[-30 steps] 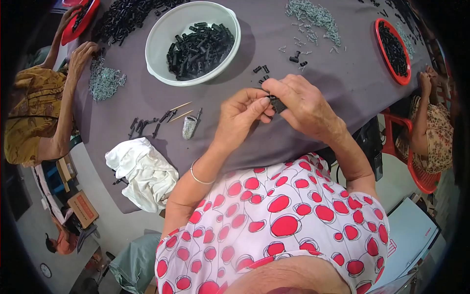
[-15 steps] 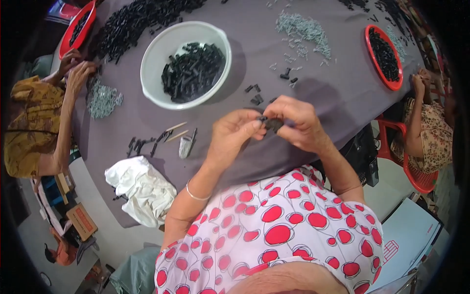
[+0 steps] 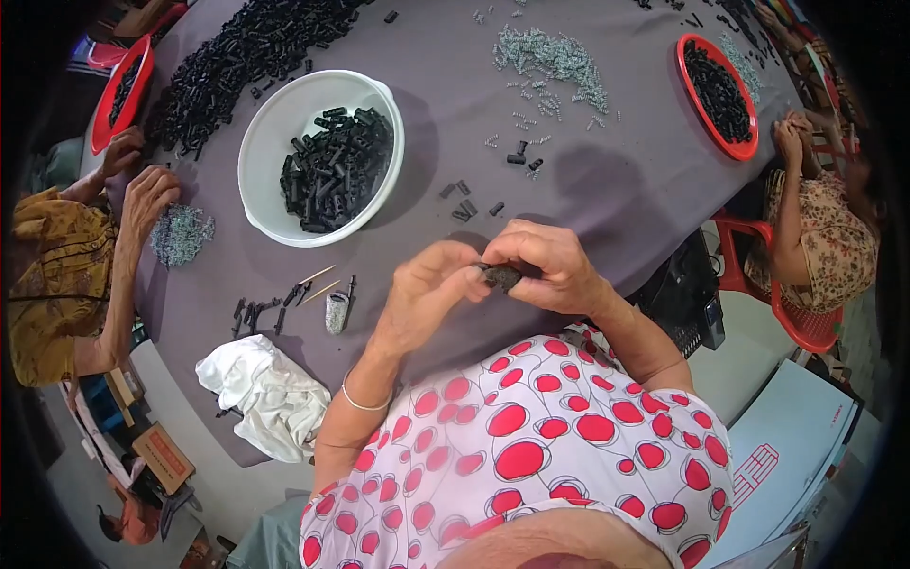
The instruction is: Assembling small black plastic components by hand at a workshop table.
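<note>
Hands and small parts at a cloth-covered desk [image 3: 455, 123]. Near the centre of the frame, the right hand [image 3: 555, 273] pinched a dark piece [image 3: 502, 277] between thumb and fingers; the fingers hid much of its outline. The left hand [image 3: 424, 296] was curled, fingertips at the piece's left end; whether they gripped it could not be told. A speckled grey object [image 3: 336, 312], left of centre, was too small to identify. The upper edge of the frame cut off a heap of black parts [image 3: 242, 71]. The round bowl [image 3: 261, 156], smooth, pale and apparently plastic, held short black tubes [image 3: 332, 175]. Coiled metal springs [image 3: 550, 68] lay loose at upper centre. At lower left, the white cloth [image 3: 270, 394] was soft and crumpled.
</note>
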Tool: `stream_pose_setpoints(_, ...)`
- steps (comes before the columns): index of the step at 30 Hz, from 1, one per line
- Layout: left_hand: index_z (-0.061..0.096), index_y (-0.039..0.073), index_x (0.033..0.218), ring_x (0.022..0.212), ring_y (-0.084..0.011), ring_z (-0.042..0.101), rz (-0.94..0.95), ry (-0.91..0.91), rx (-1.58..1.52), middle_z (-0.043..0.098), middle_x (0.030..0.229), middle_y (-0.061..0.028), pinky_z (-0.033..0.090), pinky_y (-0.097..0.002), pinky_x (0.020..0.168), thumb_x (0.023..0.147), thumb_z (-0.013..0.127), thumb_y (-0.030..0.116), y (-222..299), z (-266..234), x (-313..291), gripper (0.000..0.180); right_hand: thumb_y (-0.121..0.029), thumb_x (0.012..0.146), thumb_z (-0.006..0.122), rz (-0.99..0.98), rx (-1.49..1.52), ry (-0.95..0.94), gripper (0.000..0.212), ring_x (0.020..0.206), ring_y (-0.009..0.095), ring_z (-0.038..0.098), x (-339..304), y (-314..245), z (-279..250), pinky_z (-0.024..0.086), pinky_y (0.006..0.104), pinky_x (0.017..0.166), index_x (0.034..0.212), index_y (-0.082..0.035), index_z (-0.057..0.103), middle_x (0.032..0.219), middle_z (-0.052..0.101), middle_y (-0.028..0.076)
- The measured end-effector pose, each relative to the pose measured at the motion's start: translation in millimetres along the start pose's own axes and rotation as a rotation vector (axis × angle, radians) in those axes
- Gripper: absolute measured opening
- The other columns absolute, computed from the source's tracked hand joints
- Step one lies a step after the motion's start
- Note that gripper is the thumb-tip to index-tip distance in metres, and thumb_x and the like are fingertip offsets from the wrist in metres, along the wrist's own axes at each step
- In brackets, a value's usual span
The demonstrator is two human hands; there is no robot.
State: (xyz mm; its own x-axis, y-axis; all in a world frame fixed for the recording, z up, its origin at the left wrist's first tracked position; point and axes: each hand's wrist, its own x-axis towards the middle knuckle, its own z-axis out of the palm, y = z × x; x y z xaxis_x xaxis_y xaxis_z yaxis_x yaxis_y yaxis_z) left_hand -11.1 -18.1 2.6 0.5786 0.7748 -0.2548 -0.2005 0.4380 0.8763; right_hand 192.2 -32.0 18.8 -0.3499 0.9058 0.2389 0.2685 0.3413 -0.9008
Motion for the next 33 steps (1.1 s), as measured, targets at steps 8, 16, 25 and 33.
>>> stream_pose_setpoints(8,0.054,-0.001,0.102,0.075,-0.0088,0.056,-0.007,-0.032,-0.001,0.060,0.083,-0.0030,0.048,-0.0234,0.071,0.091,0.055,0.007,-4.5,3.0,-0.6,0.013,0.008,0.062,0.055,0.207,-0.411,0.323,0.028,0.073,0.016,0.059,-2.5,16.2,-43.3,0.046,0.0260,0.065,0.089,0.000,0.059,0.082,0.055,0.006)
stream_pose_setpoints(16,0.054,-0.001,0.101,0.075,-0.0091,0.057,-0.022,-0.025,-0.013,0.060,0.082,-0.0033,0.048,-0.0234,0.070,0.091,0.055,0.009,-5.6,2.0,0.0,0.014,-0.010,0.062,0.065,0.199,-0.841,0.352,0.025,0.085,0.024,0.054,14.1,38.3,-24.5,0.041,0.0366,0.071,0.086,-0.009,0.059,0.085,0.054,0.004)
stream_pose_setpoints(25,0.054,-0.001,0.101,0.074,-0.0092,0.057,-0.023,-0.012,-0.047,0.060,0.081,-0.0036,0.048,-0.0235,0.070,0.091,0.055,0.010,-6.6,0.0,2.8,0.014,-0.005,0.063,0.062,0.071,-0.774,0.266,0.029,0.088,0.028,0.052,8.1,37.2,-30.6,0.043,0.0384,0.075,0.092,-0.006,0.057,0.090,0.053,0.008)
stream_pose_setpoints(33,0.054,-0.001,0.101,0.074,-0.0092,0.057,-0.049,0.008,0.000,0.060,0.081,-0.0036,0.048,-0.0233,0.070,0.091,0.055,0.010,-3.8,1.1,1.5,0.015,0.005,0.063,0.055,0.090,-0.693,0.303,0.030,0.084,0.029,0.054,3.9,36.9,-29.9,0.046,0.0368,0.074,0.093,-0.002,0.055,0.089,0.054,0.011)
